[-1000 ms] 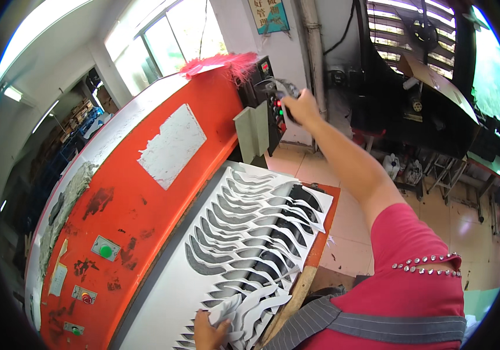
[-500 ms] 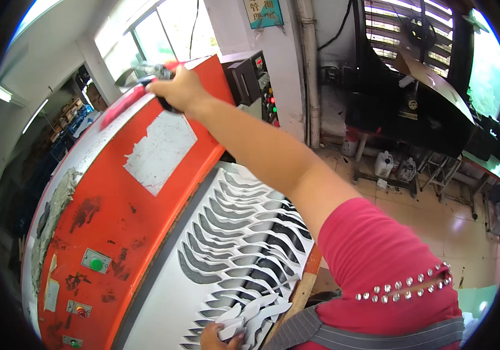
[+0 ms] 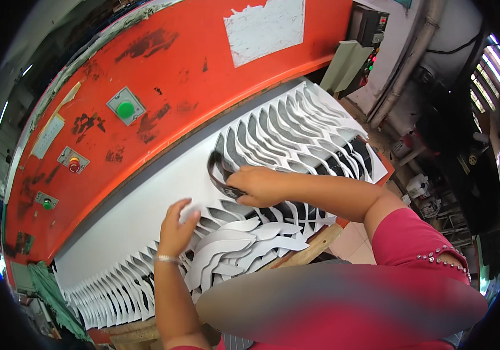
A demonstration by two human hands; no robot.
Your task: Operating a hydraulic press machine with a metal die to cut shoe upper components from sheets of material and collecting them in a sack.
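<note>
View: head camera, looking down at a press and its work surface.
Right hand [image 3: 260, 184]: centre of the frame, fingers closed around a dark curved cutting die [image 3: 219, 174] that stands on edge on the white sheet [image 3: 145, 204].
Left hand [image 3: 175, 227]: lower centre-left, fingers spread narrowly and resting flat on the sheet, just beside the pile of cut white pieces [image 3: 238, 248]; it grips nothing.
Cutting die: just left of the right hand, at the boundary between uncut sheet and the cut-out rows.
White sheet: runs from the lower left to the upper right; its uncut strip lies along the press, with curved cut-outs toward the near edge.
Orange press head [image 3: 162, 76]: upper left, its lower edge close above the sheet's far side, leaving little room there.
Green button [image 3: 125, 109]: on the press face, upper left.
Wooden surface edge [image 3: 314, 245]: right of the pile, open floor beyond it.
</note>
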